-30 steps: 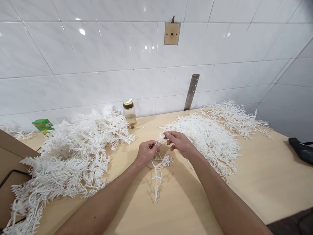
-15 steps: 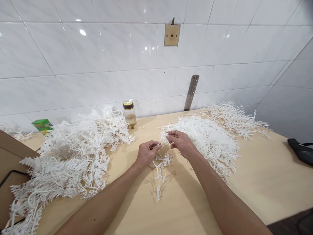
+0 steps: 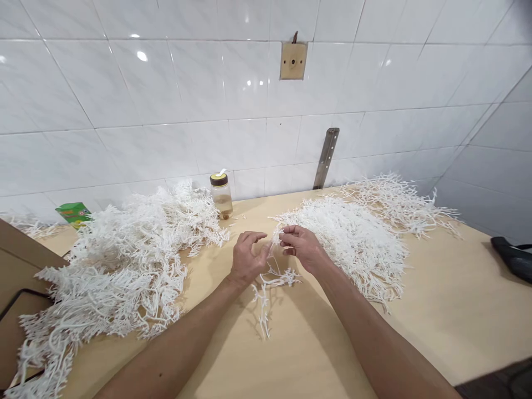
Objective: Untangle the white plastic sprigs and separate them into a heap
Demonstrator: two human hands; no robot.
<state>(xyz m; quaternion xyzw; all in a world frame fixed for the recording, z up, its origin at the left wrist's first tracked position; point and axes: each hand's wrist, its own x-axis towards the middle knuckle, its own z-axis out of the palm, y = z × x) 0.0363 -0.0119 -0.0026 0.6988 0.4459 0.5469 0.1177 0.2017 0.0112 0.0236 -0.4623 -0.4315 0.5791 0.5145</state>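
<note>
A white branching plastic-like sprig (image 3: 262,302) hangs over the middle of the wooden table (image 3: 316,354), its top between my hands. My right hand (image 3: 302,247) pinches the upper end of the white strands, at the near left edge of a dense white pile (image 3: 353,244). My left hand (image 3: 249,257) is beside the sprig's upper part, thumb and fingers apart, with the thumb close to the strands. Whether the thumb touches them is unclear.
A large white pile (image 3: 128,260) spreads over the left side. A lidded jar (image 3: 221,197) and a green box (image 3: 73,213) stand at the back. Looser white branches (image 3: 399,202) lie back right; a black object (image 3: 513,257) rests at the right edge. Behind is a tiled wall.
My left fingers have opened away from the thumb. The hanging sprig has turned and shifted slightly left at its lower end. My right hand has moved slightly down and left.
</note>
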